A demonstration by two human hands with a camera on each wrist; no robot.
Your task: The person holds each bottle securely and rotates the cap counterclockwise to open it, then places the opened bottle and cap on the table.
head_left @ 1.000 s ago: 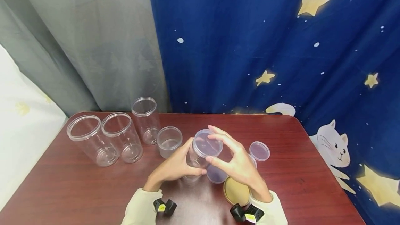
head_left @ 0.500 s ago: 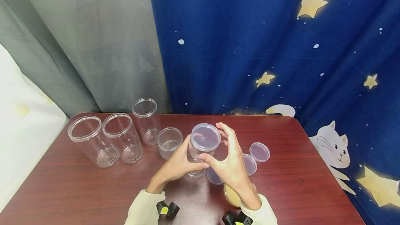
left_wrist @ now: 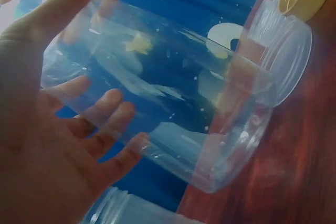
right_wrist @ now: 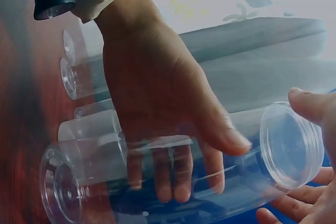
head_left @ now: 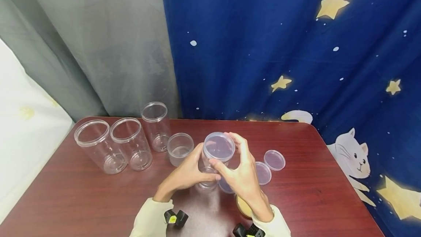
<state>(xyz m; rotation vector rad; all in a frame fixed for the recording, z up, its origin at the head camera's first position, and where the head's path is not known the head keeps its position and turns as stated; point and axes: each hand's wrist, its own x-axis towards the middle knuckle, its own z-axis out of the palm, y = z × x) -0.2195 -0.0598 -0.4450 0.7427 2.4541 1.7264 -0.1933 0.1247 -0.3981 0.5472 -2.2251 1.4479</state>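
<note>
A tall clear plastic jar [left_wrist: 173, 93] is tilted in front of me, its base low over the table. My left hand [head_left: 187, 173] grips the jar's body from the left, thumb on one side and fingers round the other. On the jar's top sits a translucent lid [head_left: 219, 145]. My right hand [head_left: 245, 175] holds the lid's rim, thumb at the near side and fingers at the far right side. In the right wrist view the lid [right_wrist: 294, 145] lies over the jar's mouth, between the right thumb and fingers.
Three tall open jars [head_left: 131, 143] and a short clear tub [head_left: 180, 149] stand on the left of the red-brown table [head_left: 98, 207]. Right of the hands lie loose translucent lids [head_left: 274, 160] and a gold lid [head_left: 243, 206], partly hidden by the right wrist. Curtains hang behind.
My right hand came off the lid's top, its fingers spread to the right, and now its fingers are back against the rim. The left hand kept its grip on the jar.
</note>
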